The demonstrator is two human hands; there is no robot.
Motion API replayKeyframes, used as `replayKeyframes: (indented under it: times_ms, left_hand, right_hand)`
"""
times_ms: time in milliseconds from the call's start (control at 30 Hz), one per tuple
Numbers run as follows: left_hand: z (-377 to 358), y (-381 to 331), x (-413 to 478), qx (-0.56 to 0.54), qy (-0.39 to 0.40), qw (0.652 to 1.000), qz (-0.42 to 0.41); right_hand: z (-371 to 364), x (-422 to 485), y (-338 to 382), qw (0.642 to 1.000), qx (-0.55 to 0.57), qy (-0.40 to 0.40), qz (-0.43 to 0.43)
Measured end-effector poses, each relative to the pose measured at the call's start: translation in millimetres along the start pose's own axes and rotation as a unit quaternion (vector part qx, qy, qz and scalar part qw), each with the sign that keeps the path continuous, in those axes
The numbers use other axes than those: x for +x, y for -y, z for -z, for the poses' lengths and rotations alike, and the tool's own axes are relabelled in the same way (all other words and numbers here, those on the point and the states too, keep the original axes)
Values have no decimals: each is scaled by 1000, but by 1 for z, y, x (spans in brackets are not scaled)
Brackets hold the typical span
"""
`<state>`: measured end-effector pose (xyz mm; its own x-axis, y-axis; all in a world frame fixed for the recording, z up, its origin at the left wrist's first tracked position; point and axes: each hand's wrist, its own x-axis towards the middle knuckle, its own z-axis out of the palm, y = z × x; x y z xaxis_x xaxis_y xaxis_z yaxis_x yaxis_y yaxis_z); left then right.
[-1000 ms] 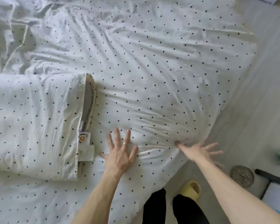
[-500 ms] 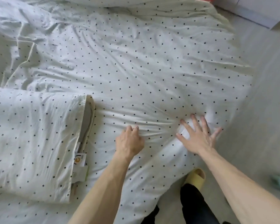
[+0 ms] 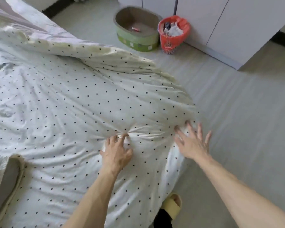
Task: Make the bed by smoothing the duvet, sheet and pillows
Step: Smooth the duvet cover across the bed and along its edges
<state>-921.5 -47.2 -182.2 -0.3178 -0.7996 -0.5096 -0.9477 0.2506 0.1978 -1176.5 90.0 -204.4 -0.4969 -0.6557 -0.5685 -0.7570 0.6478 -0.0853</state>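
L hand (image 3: 116,153) bunches white black-dotted cotton duvet (image 3: 72,104) under curled fingertips, creases fanning out ahead; R hand (image 3: 192,143), fingers spread, presses duvet edge just right of it.

White black-dotted duvet (image 3: 69,99); red bin (image 3: 173,34); green basket (image 3: 135,39); yellow slipper (image 3: 172,204)

My left hand (image 3: 116,153) reaches forward, knuckles up, fingers curled and pinching a gather of the duvet (image 3: 69,99). My right hand (image 3: 192,143) lies near it, palm down, fingers straight and spread wide. Both my forearms are bare and stretched out ahead.
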Motion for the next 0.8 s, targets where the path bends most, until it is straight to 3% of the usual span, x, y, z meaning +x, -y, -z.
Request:
replayKeyframes:
  times_ms: [33,67,167,233,533,667,800]
  left_hand:
    - [5,-9,4,6,13,1000,15]
    - [13,-18,8,10,22,999,34]
    - [39,-56,24,9,23,996,87]
    - [49,-81,33,-46,8,993,105]
    - [98,-156,104,-185,-103,977,29]
    - [120,-170,150,-259,-134,954,76]
    - [141,-181,196,-332,-141,912,194]
  right_hand:
    - [10,9,-21,996,53,28,-73]
    - [18,15,-31,993,72,32,-93]
    - [43,23,-39,995,94,10,-19]
    - [56,33,-41,992,123,1,-17]
    - [121,113,-32,972,236,3,18]
    - [152,165,-12,954,291,57,48]
    - [167,217,17,928,331,161,61]
